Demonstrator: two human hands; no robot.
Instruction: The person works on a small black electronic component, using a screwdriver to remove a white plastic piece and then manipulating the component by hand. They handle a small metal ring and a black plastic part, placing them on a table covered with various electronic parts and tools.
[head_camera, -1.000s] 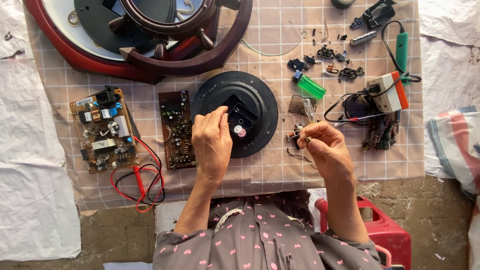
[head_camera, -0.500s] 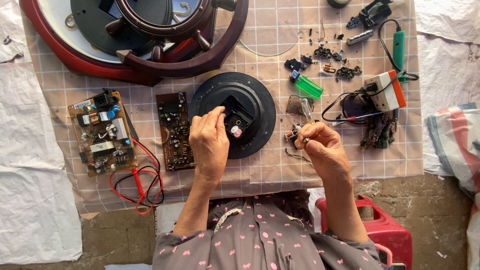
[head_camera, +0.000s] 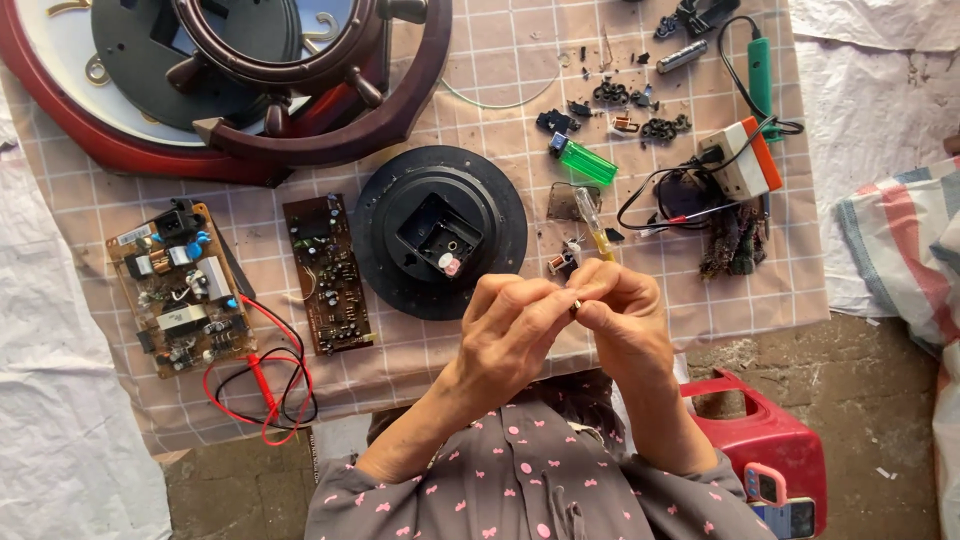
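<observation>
We are counting two populated circuit boards (head_camera: 183, 290) (head_camera: 329, 274), one round black plastic disc (head_camera: 443, 231), one translucent green lighter (head_camera: 586, 161).

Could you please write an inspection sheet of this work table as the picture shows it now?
Surface: checked cloth over the table.
Job's things: small part pinched between both hands; yellow screwdriver rising from them; round black clock back in front of them.
Clutter: two circuit boards, green lighter, wheel-shaped clock frame.
Grippers: left hand and right hand touch at the fingertips.
Cables: red and black leads; black cord.
Surroundings: red stool, white sheeting.
</observation>
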